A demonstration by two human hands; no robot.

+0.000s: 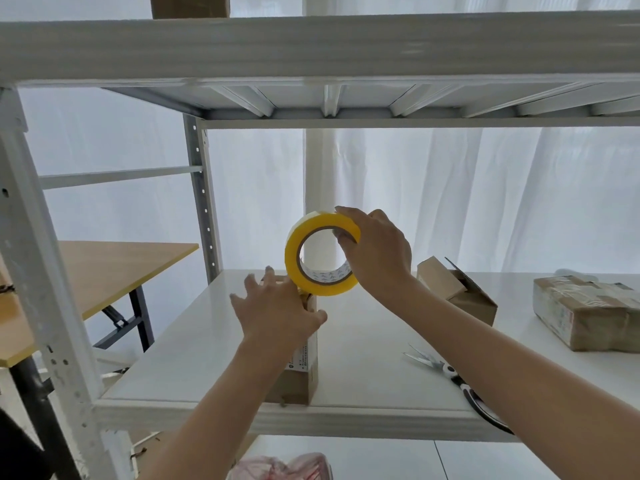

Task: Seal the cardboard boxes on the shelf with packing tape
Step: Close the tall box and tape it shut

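Yellow tape roll [292, 252] hangs upright just above the far end of the narrow cardboard box [309, 372]. The right hand [377, 254] grips it, with fingers curled over the rim and into the core. The left hand [277, 310] lies on the box's top, fingers spread and straight, thumb over the right edge. The box stands lengthwise on the white shelf board [363, 341], its near end at the board's front lip. To its right, bare board runs as far as the scissors [446, 368], whose handles jut over the front edge under the right forearm. Farther back sit a small open box [460, 296] and, well apart at the right, a taped parcel [585, 313]. Overhead, the upper shelf beam [311, 46] leaves tall room above both hands. The left upright [41, 271] stands well clear of the left arm.
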